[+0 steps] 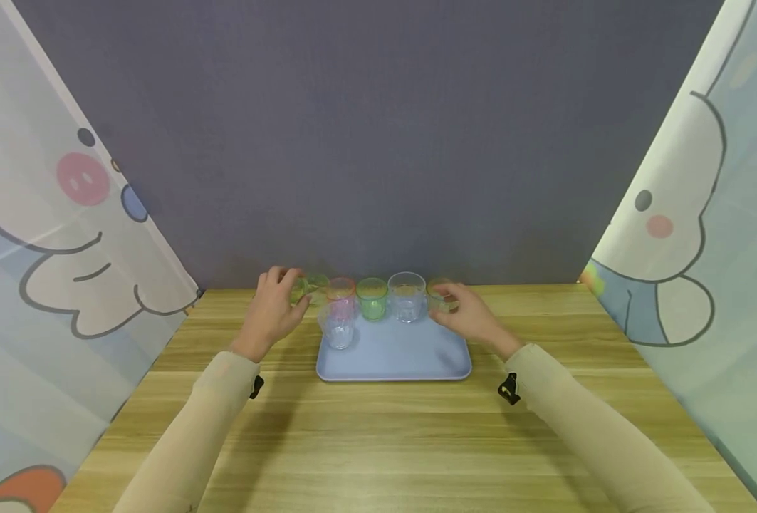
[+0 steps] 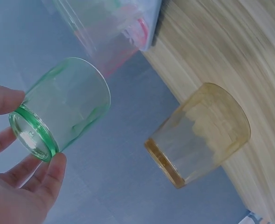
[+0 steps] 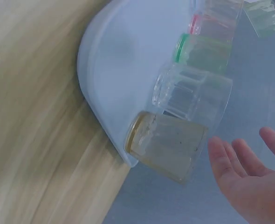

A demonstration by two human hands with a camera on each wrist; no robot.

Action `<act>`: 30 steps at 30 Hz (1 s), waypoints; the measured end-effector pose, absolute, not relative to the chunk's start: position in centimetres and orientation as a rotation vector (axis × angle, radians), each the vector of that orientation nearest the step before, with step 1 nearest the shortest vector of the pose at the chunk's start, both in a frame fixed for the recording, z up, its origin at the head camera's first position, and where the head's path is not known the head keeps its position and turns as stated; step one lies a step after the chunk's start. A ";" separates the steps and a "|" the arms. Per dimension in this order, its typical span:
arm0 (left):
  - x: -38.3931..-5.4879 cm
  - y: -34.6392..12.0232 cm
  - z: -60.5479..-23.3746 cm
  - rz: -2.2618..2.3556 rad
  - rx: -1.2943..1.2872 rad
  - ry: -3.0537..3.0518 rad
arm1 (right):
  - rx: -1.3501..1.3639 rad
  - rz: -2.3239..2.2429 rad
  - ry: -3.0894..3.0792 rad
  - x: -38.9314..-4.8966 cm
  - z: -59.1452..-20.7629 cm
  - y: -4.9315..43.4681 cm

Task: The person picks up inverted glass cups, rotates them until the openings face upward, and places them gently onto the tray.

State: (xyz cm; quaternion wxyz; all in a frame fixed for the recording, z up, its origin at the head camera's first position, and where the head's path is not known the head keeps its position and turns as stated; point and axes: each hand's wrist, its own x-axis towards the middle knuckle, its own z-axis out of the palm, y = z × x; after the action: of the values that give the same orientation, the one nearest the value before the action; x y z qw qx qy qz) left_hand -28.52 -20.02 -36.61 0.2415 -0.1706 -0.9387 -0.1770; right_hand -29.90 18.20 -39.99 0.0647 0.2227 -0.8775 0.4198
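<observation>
My left hand [image 1: 269, 310] holds a green-tinted glass [image 2: 65, 105] by its thick base, fingertips and thumb around it, with the glass's rim pointing away from the palm. Close by, an amber glass [image 2: 202, 133] stands upside down on the table, largely hidden behind the hand in the head view. At the tray's back right corner, another amber glass [image 3: 168, 144] stands upright. My right hand [image 1: 471, 313] is beside it, fingers loosely spread and fingertips [image 3: 216, 144] right by its rim.
A pale blue tray [image 1: 404, 360] lies on the wooden table [image 1: 378, 442]. Along its back stand a pink glass [image 1: 342, 296], a green glass [image 1: 373, 299] and a larger clear glass [image 1: 406, 301]. A clear glass [image 1: 340, 333] stands farther forward on the left. Behind rises a grey wall [image 1: 378, 142].
</observation>
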 end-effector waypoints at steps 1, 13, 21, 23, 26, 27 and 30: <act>-28.4 -20.0 -36.6 -0.506 -0.469 -2.561 | 0.668 1.291 -2.639 -29.8 -40.0 18.2; -27.7 -19.0 -36.5 -0.807 -0.491 -2.500 | 0.715 1.478 -2.559 -29.2 -40.5 17.7; -27.1 -18.4 -36.6 -1.081 -0.472 -2.489 | 0.723 1.549 -2.531 -29.1 -41.0 17.6; -26.9 -18.3 -36.6 -1.145 -0.475 -2.478 | 0.723 1.566 -2.525 -29.1 -41.1 17.5; -26.7 -18.0 -36.8 -1.229 -0.471 -2.472 | 0.725 1.602 -2.512 -29.0 -41.3 17.5; -26.6 -17.9 -36.8 -1.246 -0.467 -2.475 | 0.732 1.612 -2.504 -29.0 -41.3 17.5; -26.5 -17.7 -37.1 -1.290 -0.465 -2.480 | 0.738 1.647 -2.493 -28.8 -41.4 17.4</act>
State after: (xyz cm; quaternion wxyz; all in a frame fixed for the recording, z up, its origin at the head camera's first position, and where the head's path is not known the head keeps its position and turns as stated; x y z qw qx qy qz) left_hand -26.45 -17.75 -37.14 0.1534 -0.1623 -0.8647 -0.4499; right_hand -28.78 17.38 -41.45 0.0319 0.2395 -0.8096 0.5349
